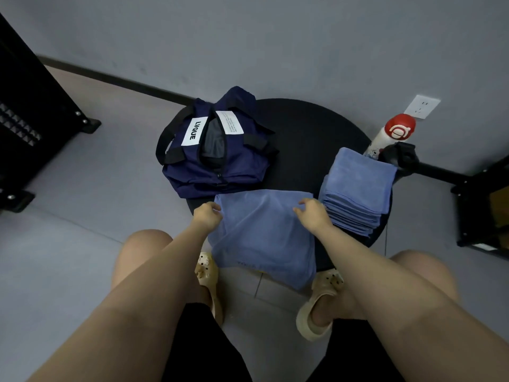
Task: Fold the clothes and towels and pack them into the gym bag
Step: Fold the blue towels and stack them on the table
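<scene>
views: just 1 on my end, head cam, nothing shared w/ another view
pos: worn on person's head, seated, above knees
facing: fwd + steeply down onto round black table (303, 128)
range: close, forearms fill lower frame, table just past knees
lens: wide-angle, wall/floor lines bend at edges
</scene>
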`<action>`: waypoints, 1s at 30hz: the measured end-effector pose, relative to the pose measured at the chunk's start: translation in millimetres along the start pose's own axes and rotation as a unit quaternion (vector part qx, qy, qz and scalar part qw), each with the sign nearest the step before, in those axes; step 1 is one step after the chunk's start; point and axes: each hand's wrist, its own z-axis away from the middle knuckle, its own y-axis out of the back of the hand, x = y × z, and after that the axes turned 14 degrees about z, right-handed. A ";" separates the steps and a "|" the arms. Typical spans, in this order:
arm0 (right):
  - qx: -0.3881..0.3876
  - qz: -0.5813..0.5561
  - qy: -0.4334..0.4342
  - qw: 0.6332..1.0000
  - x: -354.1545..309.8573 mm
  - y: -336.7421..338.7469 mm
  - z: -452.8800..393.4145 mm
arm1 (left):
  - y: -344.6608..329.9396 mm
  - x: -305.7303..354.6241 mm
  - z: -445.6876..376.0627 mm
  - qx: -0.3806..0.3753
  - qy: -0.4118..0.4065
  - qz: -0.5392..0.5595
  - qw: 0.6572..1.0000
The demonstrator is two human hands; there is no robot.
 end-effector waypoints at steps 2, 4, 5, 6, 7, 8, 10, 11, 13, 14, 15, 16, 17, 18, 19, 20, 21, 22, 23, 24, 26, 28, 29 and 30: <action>-0.014 0.018 -0.013 1.000 -7.3 -3.2 -14.0 | -2.1 1.7 -12.5 0.002 0.009 0.002 1.000; -0.023 0.046 -0.032 0.998 -12.6 -7.1 -27.4 | -4.9 3.3 -24.6 0.002 0.020 0.004 1.000; -0.030 0.058 -0.043 0.997 -14.0 -8.7 -33.8 | -6.5 4.3 -30.5 -0.002 0.027 0.010 1.000; -0.039 0.067 -0.055 0.995 -14.7 -10.2 -39.9 | -8.5 5.4 -36.4 -0.007 0.033 0.015 0.999; -0.050 0.074 -0.069 0.994 -15.0 -11.5 -45.4 | -10.5 6.6 -41.6 -0.012 0.036 0.016 0.999; -0.060 0.082 -0.083 0.991 -14.8 -12.2 -50.5 | -12.8 8.2 -46.3 -0.017 0.038 0.015 0.999; -0.073 0.092 -0.111 0.987 -14.3 -12.4 -60.1 | -17.1 11.2 -54.5 -0.025 0.041 0.014 0.999; -0.074 0.092 -0.127 0.985 -14.1 -12.0 -64.0 | -19.1 12.6 -57.6 -0.028 0.044 0.014 0.999; -0.074 0.084 -0.150 0.982 -14.2 -11.0 -71.1 | -22.7 13.3 -63.7 -0.027 0.047 0.010 0.998; -0.080 0.077 -0.156 0.982 -13.9 -10.7 -74.1 | -24.0 13.1 -65.9 -0.022 0.050 0.009 0.998; -0.088 0.068 -0.160 0.981 -13.9 -10.8 -76.9 | -24.9 12.9 -67.4 -0.014 0.053 0.008 0.998; -0.093 0.060 -0.164 0.980 -13.9 -11.2 -79.2 | -25.6 12.0 -68.9 -0.007 0.058 0.006 0.998; -0.093 0.055 -0.169 0.980 -14.2 -11.5 -80.8 | -26.0 10.6 -70.0 -0.003 0.062 0.005 0.998; -0.090 0.051 -0.174 0.979 -14.2 -12.0 -82.3 | -26.5 8.9 -71.5 0.000 0.068 0.007 0.998; -0.086 0.044 -0.176 0.980 -14.3 -12.5 -83.5 | -26.5 7.1 -72.3 0.003 0.074 0.013 0.997; -0.080 0.033 -0.177 0.980 -14.5 -12.9 -84.3 | -26.8 5.7 -73.4 0.006 0.079 0.027 0.996; -0.071 0.018 -0.177 0.981 -14.3 -13.6 -85.0 | -27.1 4.9 -74.6 0.005 0.083 0.049 0.995; -0.056 -0.002 -0.180 0.982 -13.7 -14.2 -85.5 | -28.1 4.2 -75.6 0.006 0.086 0.080 0.993; -0.037 -0.026 -0.185 0.982 -13.3 -14.4 -85.2 | -29.0 4.8 -75.5 0.011 0.087 0.114 0.990; -0.016 -0.052 -0.192 0.980 -13.1 -14.0 -84.2 | -30.0 6.0 -74.7 0.020 0.088 0.145 0.985; 0.019 -0.100 -0.203 0.974 -14.6 -11.4 -80.8 | -30.4 9.0 -72.2 0.048 0.091 0.199 0.975; 0.043 -0.141 -0.207 0.967 -18.2 -6.3 -77.2 | -27.8 13.3 -68.7 0.072 0.099 0.247 0.961; 0.049 -0.161 -0.207 0.964 -20.5 -2.5 -75.8 | -25.4 15.7 -66.8 0.080 0.104 0.264 0.955; 0.052 -0.176 -0.207 0.961 -22.7 1.7 -74.9 | -22.5 18.6 -65.5 0.086 0.110 0.278 0.950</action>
